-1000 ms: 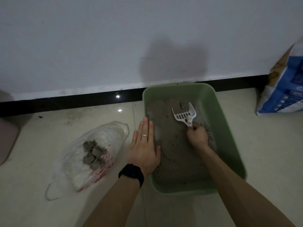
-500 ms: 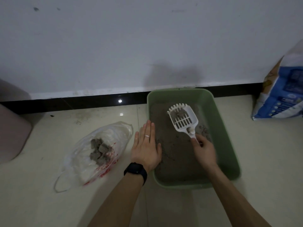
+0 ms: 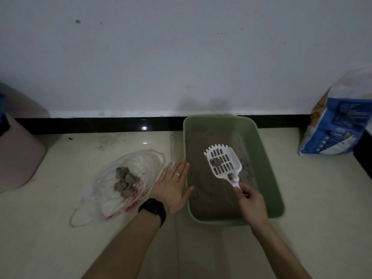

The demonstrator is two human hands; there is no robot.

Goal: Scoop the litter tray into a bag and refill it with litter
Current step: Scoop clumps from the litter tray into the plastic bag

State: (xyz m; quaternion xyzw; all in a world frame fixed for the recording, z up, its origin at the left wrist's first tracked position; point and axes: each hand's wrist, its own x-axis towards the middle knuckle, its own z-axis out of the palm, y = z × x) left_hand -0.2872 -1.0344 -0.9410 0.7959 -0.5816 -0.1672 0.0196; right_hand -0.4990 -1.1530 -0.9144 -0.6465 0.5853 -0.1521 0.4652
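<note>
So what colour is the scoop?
White. The scoop, held over the green tray, shows clearly in the head view.

The picture's right edge is cutting off the litter sack [image 3: 338,125], its print blurring unreadably; the left edge is cropping a pink container [image 3: 18,158]. The right hand [image 3: 251,202] is hiding the handle end of the scoop [image 3: 222,161].

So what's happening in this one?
A person is cleaning out a green plastic litter tray. The right hand grips the handle of a white slotted plastic scoop, held above the grey litter with a small clump on it. The left hand rests flat at the tray's left rim. A clear plastic bag on the floor beside it already holds several clumps.
</note>
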